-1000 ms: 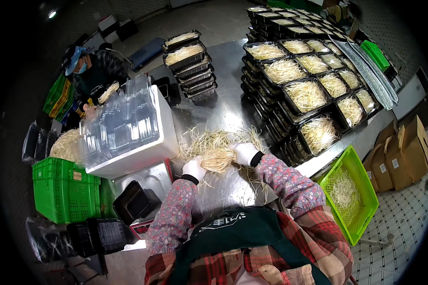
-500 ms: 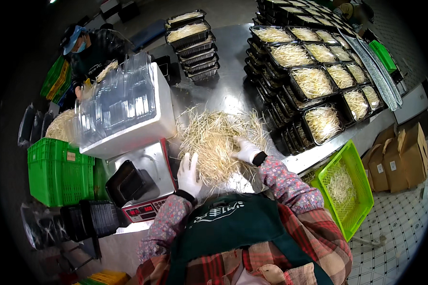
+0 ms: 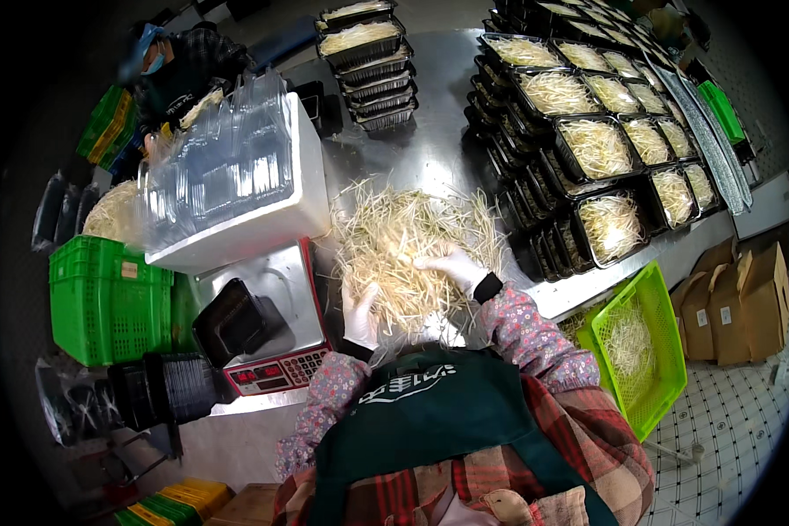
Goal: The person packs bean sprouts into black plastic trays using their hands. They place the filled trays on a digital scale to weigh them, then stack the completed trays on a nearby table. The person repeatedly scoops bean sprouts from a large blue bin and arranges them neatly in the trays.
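Observation:
My left hand, white-gloved, curls into the near-left side of a loose heap of pale bean sprouts, some strands in its fingers. My right hand reaches into the heap's right side, fingertips closed among the strands. Left of them, an empty black tray rests on a red-edged scale. Behind that stands a white foam box of clear lids.
Stacks of filled trays cover the right of the steel table; another stack stands behind. A lime crate and cartons are right, green crates left. A co-worker is at the back left.
The bunch gripped a second ago was spread into the heap with fingers apart half a second ago; now both hands are drawn in on the sprouts, the right one slightly higher.

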The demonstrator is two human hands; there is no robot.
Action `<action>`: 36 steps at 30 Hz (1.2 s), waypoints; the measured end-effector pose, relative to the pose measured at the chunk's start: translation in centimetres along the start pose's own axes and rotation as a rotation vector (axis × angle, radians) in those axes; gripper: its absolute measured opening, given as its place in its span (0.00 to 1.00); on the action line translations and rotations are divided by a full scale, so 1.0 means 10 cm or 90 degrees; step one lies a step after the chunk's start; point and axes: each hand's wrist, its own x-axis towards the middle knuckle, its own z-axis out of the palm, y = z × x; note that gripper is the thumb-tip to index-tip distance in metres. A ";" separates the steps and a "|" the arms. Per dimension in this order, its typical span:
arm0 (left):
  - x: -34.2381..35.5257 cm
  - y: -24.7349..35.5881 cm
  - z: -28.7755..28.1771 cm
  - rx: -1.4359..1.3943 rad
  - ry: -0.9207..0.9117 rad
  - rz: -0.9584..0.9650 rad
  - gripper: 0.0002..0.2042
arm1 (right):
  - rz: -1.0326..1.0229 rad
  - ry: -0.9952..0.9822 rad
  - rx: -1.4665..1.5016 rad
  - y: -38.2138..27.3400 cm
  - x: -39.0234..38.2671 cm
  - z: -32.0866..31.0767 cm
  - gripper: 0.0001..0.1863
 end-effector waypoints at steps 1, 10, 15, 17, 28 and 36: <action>0.05 -0.13 -0.25 0.015 0.041 -0.067 0.25 | 0.030 0.011 0.018 -0.17 -0.07 0.11 0.36; 0.09 -0.31 -0.69 0.182 0.133 -0.135 0.15 | -0.001 0.144 0.164 0.56 0.02 -0.78 0.19; -0.02 -0.20 -0.79 0.163 0.230 -0.151 0.19 | -0.095 0.183 -0.211 0.57 -0.06 -0.84 0.21; -0.11 -0.25 -0.76 0.150 0.232 -0.085 0.21 | -0.099 0.156 -0.299 0.57 -0.10 -0.90 0.17; -0.12 -0.02 -0.81 0.157 0.273 -0.155 0.21 | -0.096 0.258 -0.240 0.45 -0.23 -0.79 0.17; 0.37 -0.50 -0.44 0.129 0.213 -0.150 0.21 | -0.263 0.318 -0.563 0.99 0.13 -0.20 0.23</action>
